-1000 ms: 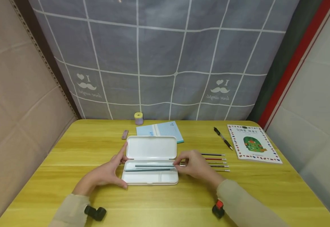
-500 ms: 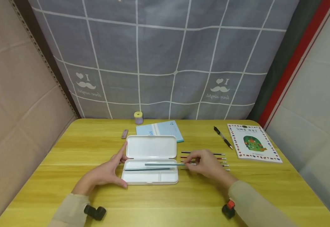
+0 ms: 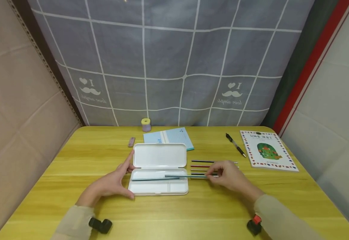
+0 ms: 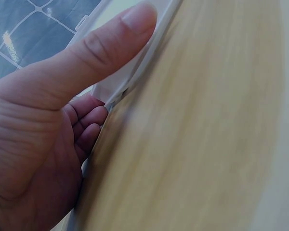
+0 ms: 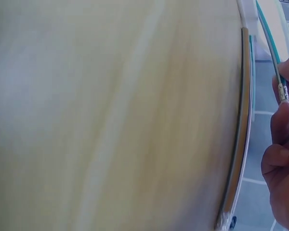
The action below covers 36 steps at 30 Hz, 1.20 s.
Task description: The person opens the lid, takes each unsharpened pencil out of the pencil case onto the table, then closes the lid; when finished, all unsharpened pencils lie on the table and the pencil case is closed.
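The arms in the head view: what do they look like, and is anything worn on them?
They are a person's, in a beige left sleeve and matching right sleeve. The left hand and right hand wear no gloves. Small black devices sit by both cuffs; the right device has a red part.

The head camera, highest of the three from where I'm standing, faces forward and down, far enough back to take in most of the table (image 3: 168, 216) and the gridded cloth (image 3: 165, 50) behind it. The left wrist camera (image 3: 100, 225) peers past the left hand (image 4: 41, 125) from close up, the table slanting steeply there. The right wrist camera (image 3: 253, 227) sits just as near, catching the right hand (image 5: 285, 180) at its view's right edge. Head and left views share the left hand and pencil case (image 3: 159, 155); head and right share the teal pencil (image 3: 177, 175)
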Motion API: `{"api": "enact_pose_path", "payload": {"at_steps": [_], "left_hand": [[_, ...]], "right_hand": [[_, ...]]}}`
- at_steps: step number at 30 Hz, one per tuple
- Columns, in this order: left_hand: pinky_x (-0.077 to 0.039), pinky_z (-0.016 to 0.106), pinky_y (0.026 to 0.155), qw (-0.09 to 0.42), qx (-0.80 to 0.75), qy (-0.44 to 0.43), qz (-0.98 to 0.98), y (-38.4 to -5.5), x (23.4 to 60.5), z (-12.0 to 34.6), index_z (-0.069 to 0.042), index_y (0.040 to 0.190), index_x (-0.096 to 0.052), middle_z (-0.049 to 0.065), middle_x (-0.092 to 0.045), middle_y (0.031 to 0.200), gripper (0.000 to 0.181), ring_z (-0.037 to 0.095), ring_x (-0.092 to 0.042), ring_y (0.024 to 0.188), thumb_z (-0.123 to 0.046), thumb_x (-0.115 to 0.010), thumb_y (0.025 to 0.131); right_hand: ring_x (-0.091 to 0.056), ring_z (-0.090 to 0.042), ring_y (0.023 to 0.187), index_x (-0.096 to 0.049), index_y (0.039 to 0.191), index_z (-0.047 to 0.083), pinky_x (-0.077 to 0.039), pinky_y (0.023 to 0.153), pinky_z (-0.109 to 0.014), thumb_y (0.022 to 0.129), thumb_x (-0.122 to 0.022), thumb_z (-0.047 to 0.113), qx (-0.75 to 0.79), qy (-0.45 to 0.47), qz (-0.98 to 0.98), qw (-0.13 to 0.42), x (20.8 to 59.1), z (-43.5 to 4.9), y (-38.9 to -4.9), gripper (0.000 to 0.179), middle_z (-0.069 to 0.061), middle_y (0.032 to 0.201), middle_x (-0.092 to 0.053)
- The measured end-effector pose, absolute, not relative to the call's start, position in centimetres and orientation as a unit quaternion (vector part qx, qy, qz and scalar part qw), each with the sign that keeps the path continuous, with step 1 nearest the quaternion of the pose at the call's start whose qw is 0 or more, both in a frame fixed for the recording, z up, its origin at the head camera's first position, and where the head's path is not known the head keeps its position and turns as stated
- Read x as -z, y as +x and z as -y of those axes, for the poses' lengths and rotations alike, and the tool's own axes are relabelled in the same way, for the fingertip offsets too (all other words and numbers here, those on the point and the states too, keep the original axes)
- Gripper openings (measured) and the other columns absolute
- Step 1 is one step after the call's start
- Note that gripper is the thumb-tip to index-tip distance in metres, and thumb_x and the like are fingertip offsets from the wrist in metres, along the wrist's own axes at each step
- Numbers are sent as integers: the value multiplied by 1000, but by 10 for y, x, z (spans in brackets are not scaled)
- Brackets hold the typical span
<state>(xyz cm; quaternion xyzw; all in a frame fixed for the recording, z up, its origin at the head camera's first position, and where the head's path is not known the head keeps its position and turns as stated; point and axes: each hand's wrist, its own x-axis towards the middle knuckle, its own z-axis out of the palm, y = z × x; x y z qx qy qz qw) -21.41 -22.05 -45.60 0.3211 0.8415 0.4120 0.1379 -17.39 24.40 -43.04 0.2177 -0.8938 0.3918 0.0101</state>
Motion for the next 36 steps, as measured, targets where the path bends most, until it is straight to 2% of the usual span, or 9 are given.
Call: {"api": "enact_pose_path", "payload": {"at_steps": [10,16,22,27,36], "left_hand": [[-32,22,112,136,-414,317,-843,-213,455,220,-23,165,21,5,-48,136,155,28,-44,127,-35,-99,68],[-33,26,113,135,-410,318,-844,-212,455,221,-24,165,21,5,-47,137,154,29,-43,128,-35,-99,69],[-32,21,111,135,-409,315,-846,-213,455,220,-22,165,21,4,-48,136,155,24,-44,125,-36,-99,68],[-31,17,110,134,-410,309,-848,-212,455,220,-25,165,20,1,-49,135,156,19,-45,125,-37,-100,67],[-30,14,109,135,-413,308,-846,-212,455,221,-28,165,20,0,-49,135,157,19,-46,125,-38,-100,65]], "right_hand": [[-52,-5,61,-83,93,17,-46,56,-25,90,-82,10,-402,229,886,4,429,-272,-170,8,8,93,-74],[-51,-5,62,-83,91,20,-45,54,-25,90,-82,8,-418,241,876,26,429,-287,-164,12,5,91,-75],[-52,-10,63,-83,91,17,-45,54,-26,90,-81,2,-449,237,861,38,433,-307,-156,15,1,90,-74],[-55,-9,66,-83,92,17,-47,55,-27,90,-80,2,-445,234,863,34,434,-320,-153,15,0,92,-75],[-56,-11,65,-82,93,14,-47,55,-27,90,-80,1,-448,234,862,27,433,-330,-150,14,-2,92,-75]]}}
